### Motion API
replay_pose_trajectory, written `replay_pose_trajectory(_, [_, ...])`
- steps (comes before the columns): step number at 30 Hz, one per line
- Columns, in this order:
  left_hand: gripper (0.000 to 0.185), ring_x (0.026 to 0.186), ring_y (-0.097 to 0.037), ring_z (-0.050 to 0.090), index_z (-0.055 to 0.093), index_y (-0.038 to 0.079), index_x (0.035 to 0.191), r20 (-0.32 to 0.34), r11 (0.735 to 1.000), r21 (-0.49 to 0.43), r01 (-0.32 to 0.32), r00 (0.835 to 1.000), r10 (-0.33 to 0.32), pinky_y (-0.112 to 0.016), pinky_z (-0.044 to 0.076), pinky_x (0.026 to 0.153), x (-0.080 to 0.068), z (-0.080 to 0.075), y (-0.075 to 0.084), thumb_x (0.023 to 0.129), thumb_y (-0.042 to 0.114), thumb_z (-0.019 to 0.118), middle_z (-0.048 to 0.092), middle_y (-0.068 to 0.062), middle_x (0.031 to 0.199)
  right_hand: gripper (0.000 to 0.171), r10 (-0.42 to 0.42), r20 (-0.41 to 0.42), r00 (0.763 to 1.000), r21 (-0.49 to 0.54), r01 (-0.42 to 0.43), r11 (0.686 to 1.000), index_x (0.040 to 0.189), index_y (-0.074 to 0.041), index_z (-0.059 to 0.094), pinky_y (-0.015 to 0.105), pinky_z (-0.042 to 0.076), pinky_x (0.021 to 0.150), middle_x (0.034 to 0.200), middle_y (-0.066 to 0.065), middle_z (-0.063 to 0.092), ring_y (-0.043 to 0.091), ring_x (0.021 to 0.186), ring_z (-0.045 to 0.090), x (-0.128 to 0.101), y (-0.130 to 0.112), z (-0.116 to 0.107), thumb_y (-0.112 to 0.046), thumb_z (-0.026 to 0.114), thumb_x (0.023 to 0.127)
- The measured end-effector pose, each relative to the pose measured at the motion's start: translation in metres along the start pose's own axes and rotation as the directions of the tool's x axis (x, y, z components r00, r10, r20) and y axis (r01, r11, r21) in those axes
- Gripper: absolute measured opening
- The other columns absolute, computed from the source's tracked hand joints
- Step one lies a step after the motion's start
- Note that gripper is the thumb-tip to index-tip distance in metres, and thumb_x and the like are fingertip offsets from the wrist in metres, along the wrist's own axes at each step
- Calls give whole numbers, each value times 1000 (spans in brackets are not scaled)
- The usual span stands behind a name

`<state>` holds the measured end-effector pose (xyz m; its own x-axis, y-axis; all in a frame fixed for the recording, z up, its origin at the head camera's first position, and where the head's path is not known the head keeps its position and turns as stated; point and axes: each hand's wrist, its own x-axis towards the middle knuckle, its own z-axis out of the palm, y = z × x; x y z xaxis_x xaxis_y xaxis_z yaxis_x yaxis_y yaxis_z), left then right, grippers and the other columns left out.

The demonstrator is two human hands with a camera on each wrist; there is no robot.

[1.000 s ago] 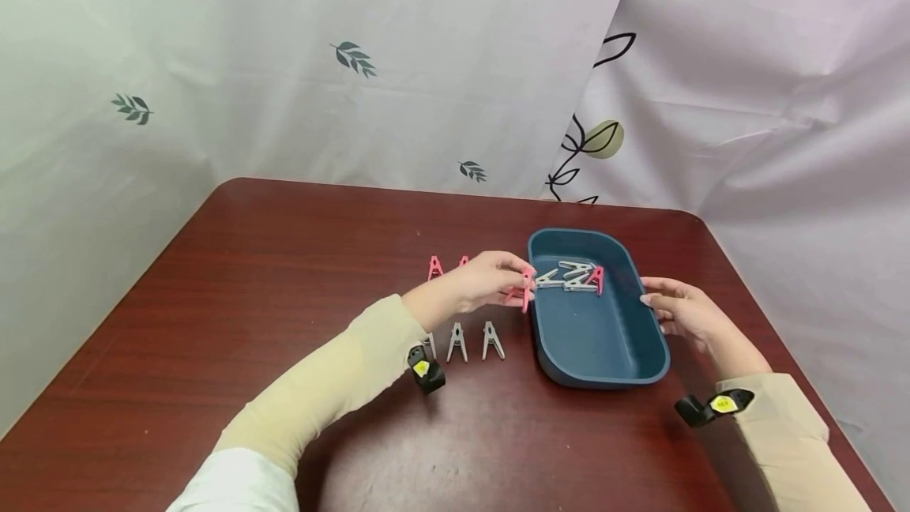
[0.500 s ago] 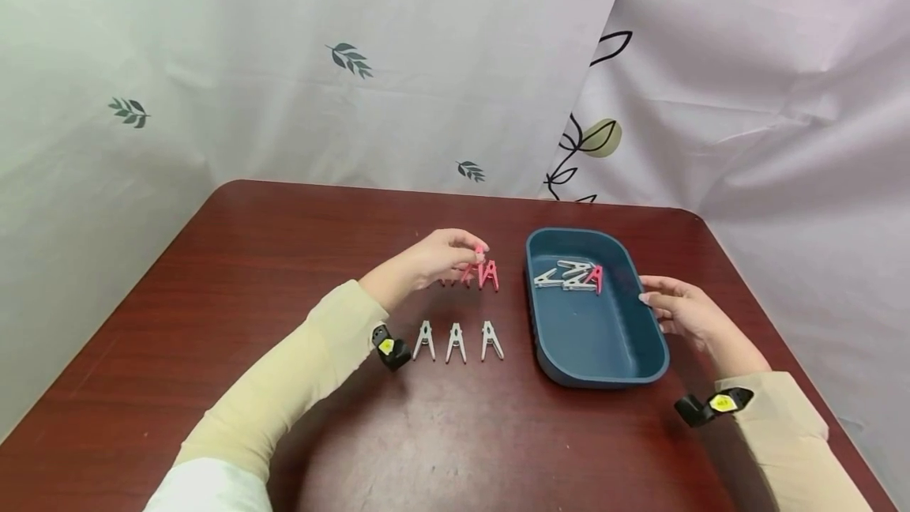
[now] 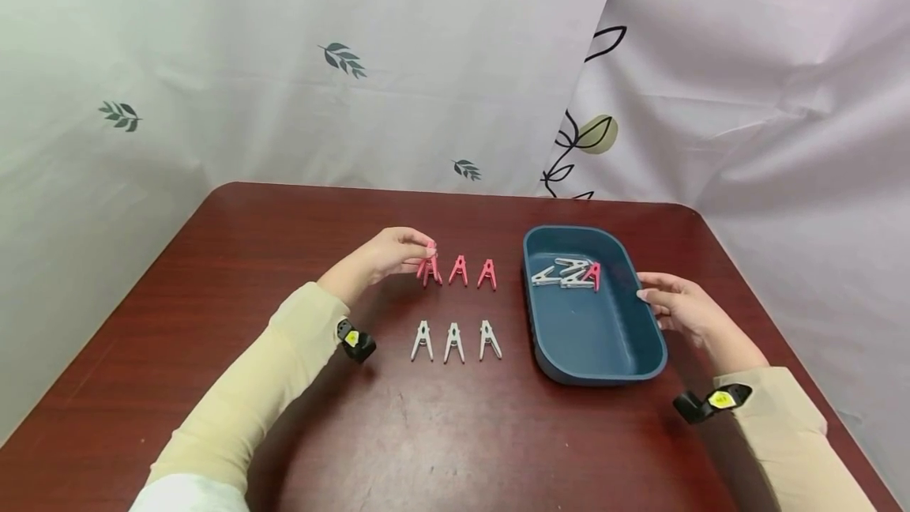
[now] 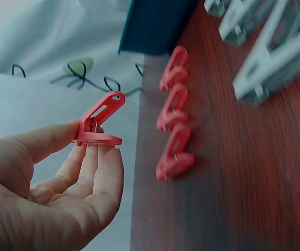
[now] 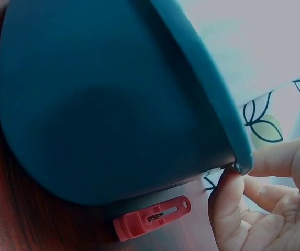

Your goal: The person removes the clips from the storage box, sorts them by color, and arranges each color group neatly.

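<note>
My left hand (image 3: pixel 393 252) pinches a pink clothespin (image 4: pixel 100 123) between thumb and fingertips, at the left end of a row of pink clothespins (image 3: pixel 458 269) on the table. In the left wrist view, three pink ones stand apart from the held one. My right hand (image 3: pixel 675 305) grips the right rim of a blue tray (image 3: pixel 597 378), its thumb at the edge. Inside the tray lie several grey clothespins (image 3: pixel 545 277) and a pink one (image 3: pixel 594 275). In the right wrist view, another pink clothespin (image 5: pixel 152 217) shows beside the tray's outer wall, below the fingers.
Three grey clothespins (image 3: pixel 453 342) form a second row nearer the front. Everything is on a dark reddish-brown table (image 3: pixel 441 433). A pale curtain (image 3: pixel 398 109) with leaf prints hangs behind its far edge.
My left hand has moved left with the pink clothespin, from the tray's left side to the far end of the pink row. My right hand stays on the rim.
</note>
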<state>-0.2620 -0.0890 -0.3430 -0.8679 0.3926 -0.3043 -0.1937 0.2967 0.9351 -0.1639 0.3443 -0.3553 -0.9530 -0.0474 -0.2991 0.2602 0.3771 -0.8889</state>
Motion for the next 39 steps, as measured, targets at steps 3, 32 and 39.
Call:
replay_pose_trajectory(3, [39, 112, -32, 58, 49, -10, 128, -24, 1000, 2, 8, 1000, -8, -40, 47, 96, 1, -9, -7, 93, 7, 58, 60, -20, 119, 59, -4, 3, 1000, -5, 4, 1000, 144, 9, 25, 28, 55, 67, 85, -16, 64, 5, 74, 64, 0, 0, 0, -20, 51, 99])
replay_pose_trajectory(32, [33, 72, -7, 54, 59, -9, 116, -201, 982, 162, 102, 977, -68, -22, 52, 73, 17, -28, -47, 92, 14, 62, 61, 2, 81, 57, -2, 5, 1000, 35, 2, 999, 143, 9, 26, 28, 55, 65, 83, -13, 65, 6, 72, 63, 1, 2, 0, -18, 51, 98])
replay_pose_trajectory(39, [31, 75, -9, 57, 57, -13, 116, -204, 986, 147, 81, 978, -50, -37, 52, 89, 16, -25, -47, 93, 8, 59, 67, -12, 98, 57, -2, 4, 1000, 34, 2, 999, 142, 9, 26, 28, 55, 65, 83, -13, 65, 6, 71, 62, 0, 1, 0, -18, 51, 98])
